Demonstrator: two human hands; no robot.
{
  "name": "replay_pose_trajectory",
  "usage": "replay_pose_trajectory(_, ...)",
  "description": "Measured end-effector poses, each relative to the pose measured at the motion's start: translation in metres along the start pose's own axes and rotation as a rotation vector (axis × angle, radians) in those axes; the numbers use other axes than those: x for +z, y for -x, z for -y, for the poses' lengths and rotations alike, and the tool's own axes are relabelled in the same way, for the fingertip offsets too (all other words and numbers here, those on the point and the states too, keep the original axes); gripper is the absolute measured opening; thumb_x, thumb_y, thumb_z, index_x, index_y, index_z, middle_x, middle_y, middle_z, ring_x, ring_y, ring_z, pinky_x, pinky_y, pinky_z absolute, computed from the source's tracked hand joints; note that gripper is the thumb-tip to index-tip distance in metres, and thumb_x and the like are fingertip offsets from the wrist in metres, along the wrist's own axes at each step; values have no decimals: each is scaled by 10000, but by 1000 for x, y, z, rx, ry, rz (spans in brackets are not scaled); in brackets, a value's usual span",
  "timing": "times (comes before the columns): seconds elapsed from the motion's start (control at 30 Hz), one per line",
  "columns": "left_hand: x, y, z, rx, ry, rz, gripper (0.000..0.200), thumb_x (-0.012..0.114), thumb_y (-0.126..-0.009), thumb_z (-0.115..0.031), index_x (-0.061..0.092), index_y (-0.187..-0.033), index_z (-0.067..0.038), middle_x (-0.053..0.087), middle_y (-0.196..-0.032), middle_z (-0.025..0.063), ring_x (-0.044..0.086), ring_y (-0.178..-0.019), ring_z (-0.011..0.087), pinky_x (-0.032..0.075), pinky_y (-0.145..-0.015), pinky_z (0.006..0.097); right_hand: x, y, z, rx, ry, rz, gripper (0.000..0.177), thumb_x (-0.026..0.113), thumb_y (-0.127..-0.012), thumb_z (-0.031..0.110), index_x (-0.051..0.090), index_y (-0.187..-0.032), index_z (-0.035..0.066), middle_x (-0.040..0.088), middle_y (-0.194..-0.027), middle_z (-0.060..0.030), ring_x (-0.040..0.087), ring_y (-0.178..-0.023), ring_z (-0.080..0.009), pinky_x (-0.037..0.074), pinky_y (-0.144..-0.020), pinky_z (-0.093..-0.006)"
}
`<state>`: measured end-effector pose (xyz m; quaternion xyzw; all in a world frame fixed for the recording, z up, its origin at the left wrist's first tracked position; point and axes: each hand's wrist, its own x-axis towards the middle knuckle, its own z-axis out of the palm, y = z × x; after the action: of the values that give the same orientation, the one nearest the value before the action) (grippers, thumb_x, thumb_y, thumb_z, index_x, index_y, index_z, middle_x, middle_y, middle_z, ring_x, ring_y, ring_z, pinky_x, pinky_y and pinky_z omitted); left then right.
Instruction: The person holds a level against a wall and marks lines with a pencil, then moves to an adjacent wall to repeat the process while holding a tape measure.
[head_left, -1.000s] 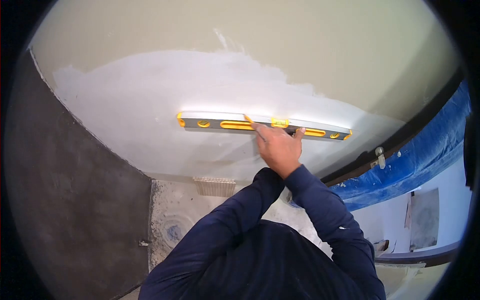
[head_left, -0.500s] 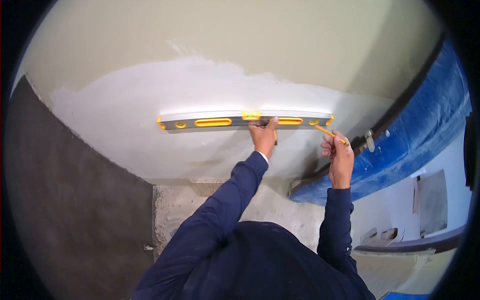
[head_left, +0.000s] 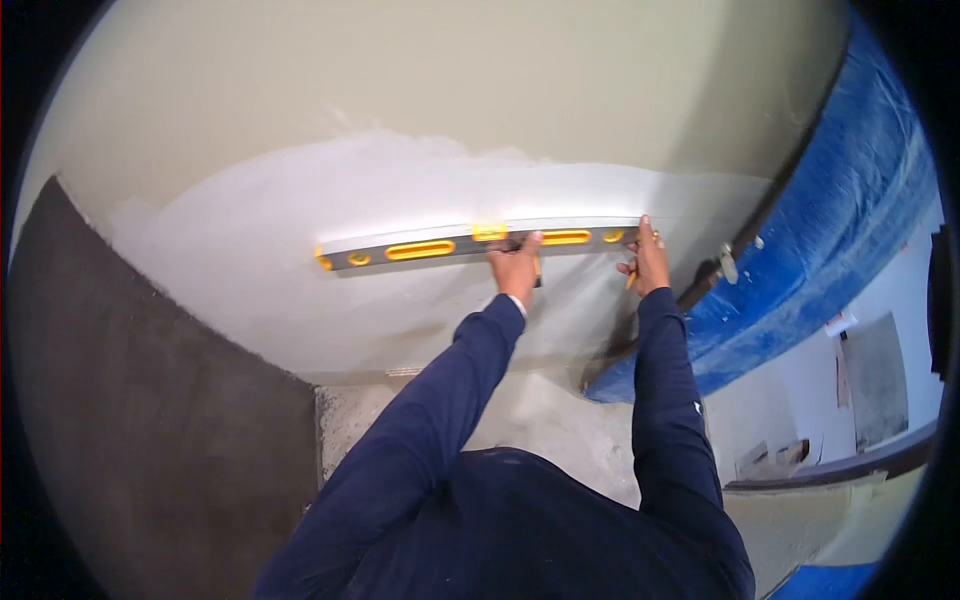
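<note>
A long grey spirit level (head_left: 470,245) with yellow vials and yellow-rimmed slots lies across the white patch of the wall, its left end a little lower than its right. My left hand (head_left: 515,268) grips it near the middle, thumb on its face. Beside that palm shows a narrow yellow and dark item (head_left: 538,272), mostly hidden. At the level's right end is my right hand (head_left: 652,262), its index finger stretched up at the corner. A yellow pencil (head_left: 631,282) is tucked in its curled fingers, pointing down.
Blue sheeting (head_left: 780,270) hangs along the right, with a metal fitting (head_left: 728,263) at its edge near my right hand. A dark grey surface (head_left: 150,400) fills the left side. Pale floor (head_left: 560,420) shows below the wall (head_left: 450,80).
My right hand has moved up and left to the level's right end, and the pencil has turned from pointing at the level to pointing down. My left hand keeps its hold.
</note>
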<state>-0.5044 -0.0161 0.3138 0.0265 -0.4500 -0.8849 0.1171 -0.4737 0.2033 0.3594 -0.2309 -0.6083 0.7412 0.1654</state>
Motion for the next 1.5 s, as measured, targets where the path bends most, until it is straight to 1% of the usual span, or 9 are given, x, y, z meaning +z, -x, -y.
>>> replay_pose_trajectory(0.23,4,15,-41,-162,-121,24,488,788,-814,-116,480,-1165,26,607,-1141,133,591,-1028,207,469,-914,336,17,-3,-1,-31,61,-134,499,627,-899,534,511,-1100,92,519,-880,-55,384,-476,-74,546,-509,-319)
replay_pose_trajectory(0.47,1,-3,0,-221,-186,-80,550,791,-813,-128,432,-1190,49,595,-1154,158,584,-1055,227,463,-935,343,23,4,0,7,24,-188,451,633,-900,525,526,-1077,124,498,-860,-36,383,-492,-77,541,-535,-320)
replay_pose_trajectory(0.57,3,-3,4,-178,-148,-138,487,789,-811,-114,482,-1155,42,618,-1117,138,603,-1006,214,469,-915,333,23,1,-1,22,18,-184,443,631,-901,518,531,-1075,123,495,-854,-31,380,-495,-78,540,-536,-320)
replay_pose_trajectory(0.73,-5,3,-6,-76,111,-17,280,746,-835,-50,596,-1064,4,665,-1021,84,630,-908,157,492,-837,305,20,7,-4,-18,27,-123,412,634,-908,462,534,-1076,99,504,-857,-45,395,-468,-84,532,-498,-310)
replay_pose_trajectory(0.8,-37,4,-30,-1,118,109,198,723,-856,-42,623,-1023,-11,677,-977,63,635,-875,125,496,-794,273,40,31,-7,-70,-16,-65,380,651,-905,406,544,-1019,60,517,-863,-65,409,-442,-91,525,-465,-301)
replay_pose_trajectory(0.93,-140,0,-73,-1,-22,36,149,727,-889,-149,646,-974,-56,638,-838,-1,562,-714,72,455,-627,244,110,84,-45,-49,-14,61,452,689,-883,382,475,-1052,21,521,-880,-95,409,-432,-89,520,-464,-294)
replay_pose_trajectory(1.07,-231,-7,-128,-26,-43,-78,175,737,-871,-117,634,-985,-35,644,-867,6,565,-738,55,451,-672,222,186,135,-75,31,-11,175,517,702,-873,386,451,-1099,-6,531,-917,-118,423,-440,-84,528,-472,-299)
replay_pose_trajectory(1.3,-330,-45,-217,177,-70,-75,179,724,-886,-123,608,-1006,-57,618,-835,-15,549,-717,59,438,-641,227,299,188,-101,58,62,349,593,715,-860,430,463,-1141,-26,560,-969,-160,446,-451,-85,525,-458,-267)
replay_pose_trajectory(1.5,-391,-86,-236,136,-70,-84,218,674,-931,-180,633,-1114,-70,635,-936,-17,575,-792,80,476,-699,251,357,201,-127,53,2,353,529,687,-881,446,490,-1099,6,574,-914,-127,415,-405,-76,538,-475,-290)
